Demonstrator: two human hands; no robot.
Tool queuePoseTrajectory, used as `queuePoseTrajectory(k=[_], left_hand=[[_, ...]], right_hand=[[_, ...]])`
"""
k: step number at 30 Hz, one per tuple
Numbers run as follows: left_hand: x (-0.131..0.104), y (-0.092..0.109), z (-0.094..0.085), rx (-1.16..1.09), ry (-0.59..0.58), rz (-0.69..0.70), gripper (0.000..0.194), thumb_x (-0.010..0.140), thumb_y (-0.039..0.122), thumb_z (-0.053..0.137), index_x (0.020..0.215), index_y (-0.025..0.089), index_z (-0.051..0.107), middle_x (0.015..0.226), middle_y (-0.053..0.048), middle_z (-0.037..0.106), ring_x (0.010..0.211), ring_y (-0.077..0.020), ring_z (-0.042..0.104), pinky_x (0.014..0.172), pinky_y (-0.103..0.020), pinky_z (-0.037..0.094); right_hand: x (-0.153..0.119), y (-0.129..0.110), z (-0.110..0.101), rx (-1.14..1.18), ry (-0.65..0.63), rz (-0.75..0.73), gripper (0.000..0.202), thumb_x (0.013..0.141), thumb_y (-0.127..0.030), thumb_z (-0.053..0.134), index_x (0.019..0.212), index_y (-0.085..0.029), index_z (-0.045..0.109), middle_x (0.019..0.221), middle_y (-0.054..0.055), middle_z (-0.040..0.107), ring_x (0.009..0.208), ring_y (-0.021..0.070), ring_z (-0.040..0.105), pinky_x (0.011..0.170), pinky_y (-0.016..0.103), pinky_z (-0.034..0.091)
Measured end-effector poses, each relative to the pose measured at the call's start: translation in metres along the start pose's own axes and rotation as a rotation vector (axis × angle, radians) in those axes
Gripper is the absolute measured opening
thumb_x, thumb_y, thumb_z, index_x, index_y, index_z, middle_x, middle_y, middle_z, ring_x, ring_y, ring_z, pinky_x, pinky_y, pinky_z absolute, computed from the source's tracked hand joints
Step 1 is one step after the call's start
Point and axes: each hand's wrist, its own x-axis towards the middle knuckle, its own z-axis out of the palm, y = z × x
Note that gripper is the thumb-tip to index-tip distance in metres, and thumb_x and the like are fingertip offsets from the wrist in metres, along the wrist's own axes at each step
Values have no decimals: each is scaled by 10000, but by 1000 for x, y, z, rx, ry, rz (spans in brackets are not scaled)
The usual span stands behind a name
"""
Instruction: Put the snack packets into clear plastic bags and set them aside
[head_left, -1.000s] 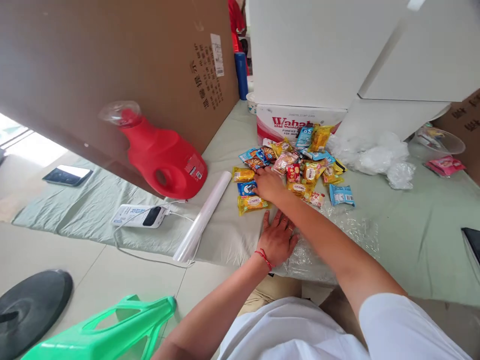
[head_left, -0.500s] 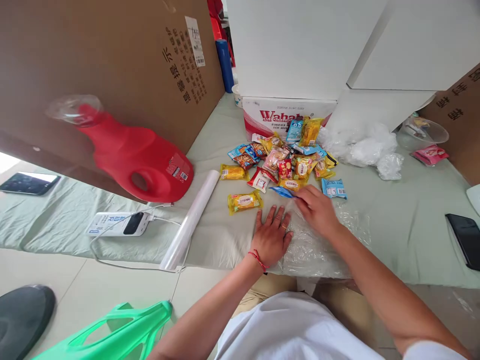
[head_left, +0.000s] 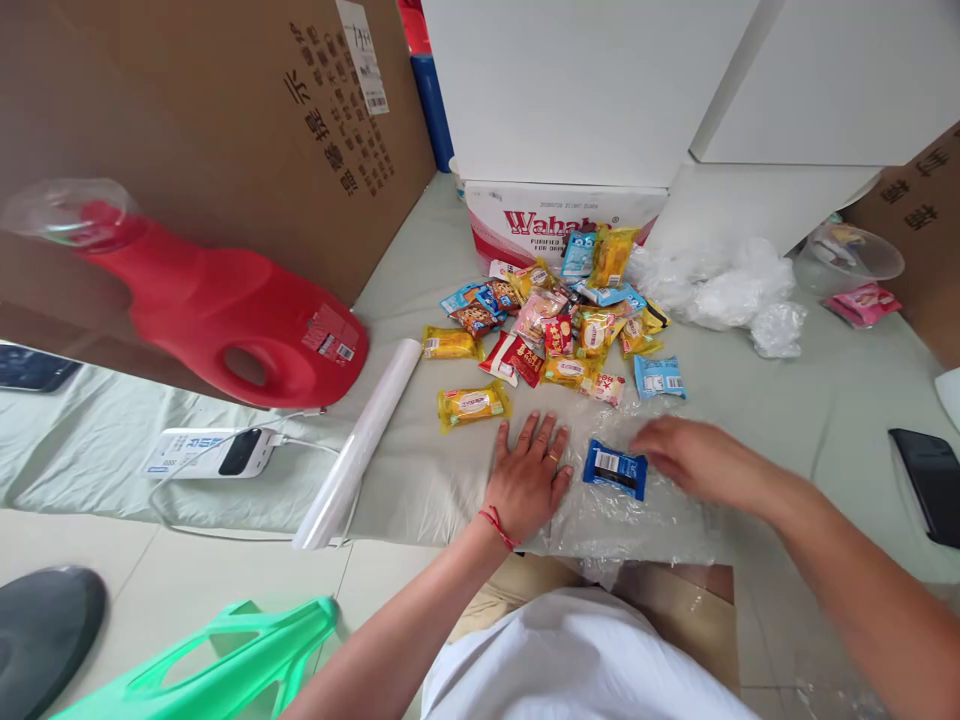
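Note:
My left hand (head_left: 527,480) lies flat on the cloth, fingers spread, at the left edge of a sheet of clear plastic wrap (head_left: 660,530). On that sheet rests a small dark blue snack packet (head_left: 615,470), its barcode facing up. My right hand (head_left: 686,455) is just right of the packet, blurred by motion, its fingers loosely bent with nothing visible in them. A yellow wrapped snack (head_left: 474,404) lies beyond my left fingertips. Farther back is a pile of mixed wrapped snacks (head_left: 559,335), with a light blue packet (head_left: 660,378) at its right.
A clear roll of wrap (head_left: 360,440) and a red jug (head_left: 255,320) lie left, near a white power bank (head_left: 210,453). Behind the snacks stands a white and red carton (head_left: 510,220). Crumpled plastic (head_left: 727,285), a clear bowl (head_left: 847,265) and a black phone (head_left: 930,485) are right.
My right hand has brought the blue packet from the pile's front onto the plastic wrap, let go and moved right. My left hand stays flat. The view has shifted slightly.

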Motion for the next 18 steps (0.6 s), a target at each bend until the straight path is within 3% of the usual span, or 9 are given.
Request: queuePoseTrajectory(k=[2, 5, 10, 12, 15, 18], left_hand=[[0, 0, -1, -2, -10, -9, 560, 1028, 467, 433, 1548, 263, 467, 1632, -90, 431, 1540, -335, 334, 1259, -653, 176], [0, 0, -1, -4, -33, -10, 561, 1034, 477, 421, 1548, 259, 465, 1644, -86, 412, 1545, -331, 323, 1258, -652, 179], [0, -1, -1, 19, -68, -11, 577, 1040, 502, 394, 1563, 262, 435, 1664, -67, 378, 1556, -323, 299, 1254, -650, 184], [-1, -2, -1, 40, -68, -3, 581, 1037, 501, 403, 1567, 265, 430, 1666, -62, 375, 1557, -318, 296, 1258, -639, 185], [-1, -2, -1, 69, -61, 1, 585, 1032, 499, 414, 1570, 267, 428, 1668, -57, 372, 1559, -311, 293, 1263, -622, 191], [-2, -3, -1, 71, -61, 1, 588, 1036, 505, 398, 1575, 268, 420, 1667, -52, 373, 1562, -308, 287, 1264, -618, 193]], right_hand=[[42, -2, -25, -53, -27, -39, 299, 983, -266, 475, 1046, -256, 767, 1015, 88, 738, 940, 240, 662, 825, 323, 482], [118, -24, -45, -156, 46, -73, 343, 1014, -241, 419, 1056, -172, 752, 1035, 139, 724, 994, 270, 632, 865, 350, 451], [244, -69, -38, -239, 247, -331, 391, 945, -100, 443, 1257, -76, 678, 1282, 210, 666, 1392, 333, 408, 1135, 489, 300], [285, -79, -31, -262, 206, -386, 537, 872, -82, 531, 1407, -89, 578, 1434, 190, 592, 1482, 316, 309, 1195, 535, 211], [321, -86, -22, -292, 58, -371, 768, 752, -103, 653, 1500, -110, 482, 1506, 182, 542, 1472, 321, 334, 1214, 594, 137], [318, -82, -17, -278, 64, -370, 606, 800, -99, 597, 1405, -127, 597, 1405, 177, 622, 1383, 315, 441, 1210, 617, 103]])
